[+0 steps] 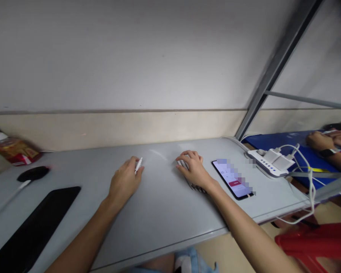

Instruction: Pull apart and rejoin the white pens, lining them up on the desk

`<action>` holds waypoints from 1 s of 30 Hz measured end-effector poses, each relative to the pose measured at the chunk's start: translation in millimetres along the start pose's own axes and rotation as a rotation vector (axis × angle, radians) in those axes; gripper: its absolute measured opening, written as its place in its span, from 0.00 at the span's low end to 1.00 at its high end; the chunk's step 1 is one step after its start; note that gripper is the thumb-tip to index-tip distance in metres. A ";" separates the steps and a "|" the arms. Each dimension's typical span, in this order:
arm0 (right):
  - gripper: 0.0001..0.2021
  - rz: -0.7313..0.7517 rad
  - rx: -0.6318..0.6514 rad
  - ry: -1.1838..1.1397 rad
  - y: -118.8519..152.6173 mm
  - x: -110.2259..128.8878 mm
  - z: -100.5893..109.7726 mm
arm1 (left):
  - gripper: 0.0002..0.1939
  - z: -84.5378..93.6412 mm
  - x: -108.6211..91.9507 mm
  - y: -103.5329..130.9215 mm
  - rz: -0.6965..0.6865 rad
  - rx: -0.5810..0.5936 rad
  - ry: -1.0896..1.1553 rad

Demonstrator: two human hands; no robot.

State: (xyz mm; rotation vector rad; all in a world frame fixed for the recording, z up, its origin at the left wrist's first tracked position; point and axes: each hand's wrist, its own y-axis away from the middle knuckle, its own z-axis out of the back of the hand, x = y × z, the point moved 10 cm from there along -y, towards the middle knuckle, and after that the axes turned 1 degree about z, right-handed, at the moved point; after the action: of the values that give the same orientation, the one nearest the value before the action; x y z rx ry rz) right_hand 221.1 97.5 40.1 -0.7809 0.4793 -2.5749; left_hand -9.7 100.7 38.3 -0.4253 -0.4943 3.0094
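Observation:
Pinched between the thumb and fingers of my left hand (127,175) is a slim white pen (138,165), tilted above the grey table (159,212). To the right, my right hand (193,167) curls over a bundle of white and dark pens (197,187), its fingers closed around their far ends. Most of the bundle is hidden under the palm and wrist, so I cannot tell whether it is lifted off the table. A phone (231,180) with a lit screen lies just right of that hand.
A power strip (267,163) with white chargers and cables sits at the right edge. On the left are a black mat-like slab (36,227), a black oval device (33,173) and a red-labelled jar (17,151). Another person's hands (326,140) rest over a blue table.

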 end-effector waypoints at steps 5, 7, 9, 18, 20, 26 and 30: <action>0.18 0.135 0.004 -0.182 -0.7 21.4 6.2 | 0.13 2.7 -31.6 5.5 -0.151 0.017 0.405; 0.22 0.220 0.041 -0.305 0.9 35.2 3.9 | 0.15 -4.9 -44.4 11.0 -0.208 0.080 0.507; 0.22 0.245 0.107 -0.403 2.5 43.8 -4.5 | 0.14 -13.0 -55.8 17.3 -0.277 0.138 0.558; 0.21 -0.103 0.117 -0.566 -2.1 9.9 -17.4 | 0.11 -8.7 -64.8 23.1 -0.430 0.089 0.371; 0.22 -0.201 0.205 -0.728 -0.4 2.2 -23.5 | 0.12 -1.5 -68.6 23.4 -0.479 0.038 0.310; 0.21 -0.477 0.458 -1.070 14.0 -4.8 -50.7 | 0.14 8.0 -78.0 24.5 -0.559 -0.094 0.113; 0.20 -0.502 0.432 -1.099 14.3 -8.5 -52.3 | 0.14 4.6 -82.0 26.9 -0.607 -0.082 0.066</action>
State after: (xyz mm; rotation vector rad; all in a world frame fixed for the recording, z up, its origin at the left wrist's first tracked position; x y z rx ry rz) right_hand 200.9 99.9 -10.8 -2.0696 -0.6468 -2.0149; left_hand 67.3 65.2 55.2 -0.3060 -0.6112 2.3923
